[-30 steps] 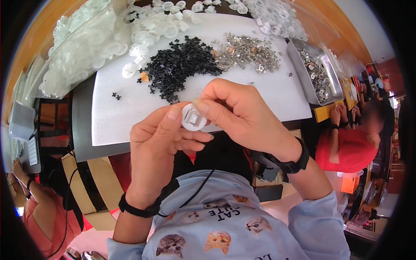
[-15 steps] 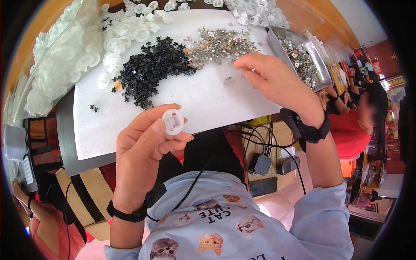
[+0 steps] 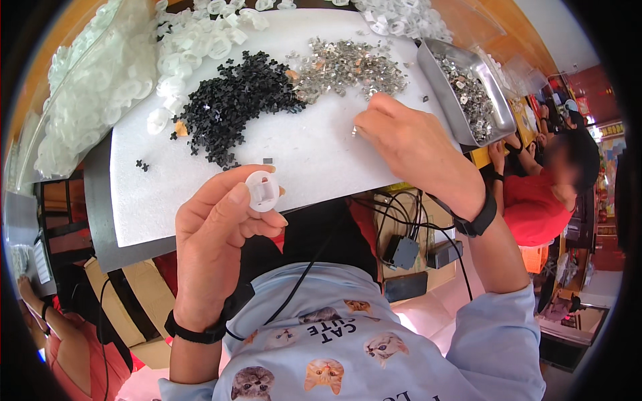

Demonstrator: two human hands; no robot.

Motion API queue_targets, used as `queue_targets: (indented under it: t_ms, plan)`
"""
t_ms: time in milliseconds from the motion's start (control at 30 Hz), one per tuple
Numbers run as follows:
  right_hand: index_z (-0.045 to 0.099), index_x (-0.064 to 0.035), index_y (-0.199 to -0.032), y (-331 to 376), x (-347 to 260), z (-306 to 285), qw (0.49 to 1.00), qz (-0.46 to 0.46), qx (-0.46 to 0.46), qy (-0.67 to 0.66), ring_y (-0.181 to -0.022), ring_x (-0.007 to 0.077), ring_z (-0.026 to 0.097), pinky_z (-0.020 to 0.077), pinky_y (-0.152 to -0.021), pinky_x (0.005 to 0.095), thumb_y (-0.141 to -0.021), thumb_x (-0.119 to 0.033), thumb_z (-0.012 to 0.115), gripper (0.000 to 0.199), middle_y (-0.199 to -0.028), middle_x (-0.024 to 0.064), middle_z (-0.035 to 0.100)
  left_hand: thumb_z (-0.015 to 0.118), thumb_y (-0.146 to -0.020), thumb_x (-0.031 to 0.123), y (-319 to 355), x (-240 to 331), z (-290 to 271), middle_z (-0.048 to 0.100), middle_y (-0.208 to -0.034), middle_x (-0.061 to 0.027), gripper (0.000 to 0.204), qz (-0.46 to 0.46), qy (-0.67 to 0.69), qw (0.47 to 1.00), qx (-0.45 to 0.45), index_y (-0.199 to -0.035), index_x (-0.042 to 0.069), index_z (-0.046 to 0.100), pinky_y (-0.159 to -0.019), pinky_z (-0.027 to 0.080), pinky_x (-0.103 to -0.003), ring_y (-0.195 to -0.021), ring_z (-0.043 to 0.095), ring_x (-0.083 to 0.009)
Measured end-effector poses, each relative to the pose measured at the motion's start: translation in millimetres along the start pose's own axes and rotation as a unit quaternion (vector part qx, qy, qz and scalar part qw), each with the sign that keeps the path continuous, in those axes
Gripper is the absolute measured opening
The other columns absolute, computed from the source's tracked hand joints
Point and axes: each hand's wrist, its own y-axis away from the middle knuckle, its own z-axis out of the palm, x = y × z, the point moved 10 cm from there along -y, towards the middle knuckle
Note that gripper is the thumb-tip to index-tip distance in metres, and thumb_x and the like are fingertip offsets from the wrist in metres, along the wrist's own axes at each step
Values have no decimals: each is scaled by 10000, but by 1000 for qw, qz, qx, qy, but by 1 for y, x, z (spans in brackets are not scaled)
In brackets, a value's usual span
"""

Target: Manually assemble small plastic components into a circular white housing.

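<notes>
Between thumb and fingers, my left hand (image 3: 212, 230) pinches a round white plastic part (image 3: 263, 191) with a rectangular slot in its face. It is held over the near edge of the white foam sheet (image 3: 314, 164). My right hand (image 3: 418, 144) is closed at the fingertips on a small shiny metal piece (image 3: 354, 131), just above the sheet. Beyond it spreads a heap of small metal pieces (image 3: 348, 67). A pile of black cross-shaped pieces (image 3: 231, 110) lies left of that heap, past my left hand.
White round parts (image 3: 200, 47) are heaped at the back left, beside a clear plastic bag (image 3: 100, 100) full of them. A metal tray (image 3: 495, 127) of metal pieces stands at the right. Cables (image 3: 408, 214) hang below the table edge. A person in red (image 3: 542, 200) sits at the right.
My right hand has come nearer and slightly left from the metal heap, and a metal piece now shows at its fingertips. My left hand keeps hold of the white part, barely shifted.
</notes>
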Motion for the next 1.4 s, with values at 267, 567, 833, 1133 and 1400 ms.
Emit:
queue_targets:
  t_ms: [267,567,833,1133,1400]
  plan:
    - [563,-35,-925,-2,13,2,989,-7,31,-141,-730,337,593,486,-626,405,-844,-78,550,93,-888,125,568,497,-949,165,2,1,-3,660,-940,-139,313,10,15,1000,-4,-1134,-76,576,-671,557,-262,-717,659,-166]
    - [555,-38,-926,11,4,-4,995,5,17,-100,-726,343,588,481,-628,416,-848,-78,557,88,-862,128,544,434,-967,172,3,-1,-5,663,-949,-192,361,16,-6,1000,6,-1179,-104,531,-630,558,-248,-699,655,-162]
    - [501,-21,-826,3,15,2,981,19,-21,-190,-701,346,544,434,-613,406,-832,-102,579,113,-752,149,528,427,-970,167,4,-3,-3,664,-946,-190,355,15,-11,1000,4,-1176,-102,534,-630,557,-249,-698,653,-158]
    - [494,-6,-752,3,13,6,973,37,-52,-223,-652,321,522,409,-576,387,-789,-96,616,157,-702,142,504,430,-964,160,4,-5,-3,664,-929,-178,332,8,-8,1000,14,-1154,-80,559,-621,548,-240,-690,643,-143]
    - [533,7,-784,6,34,11,945,156,-52,-284,-619,103,468,381,-538,260,-808,-43,649,129,-707,26,509,435,-964,164,4,-8,-4,665,-924,-173,333,8,-7,1000,22,-1153,-80,560,-595,533,-230,-672,634,-137]
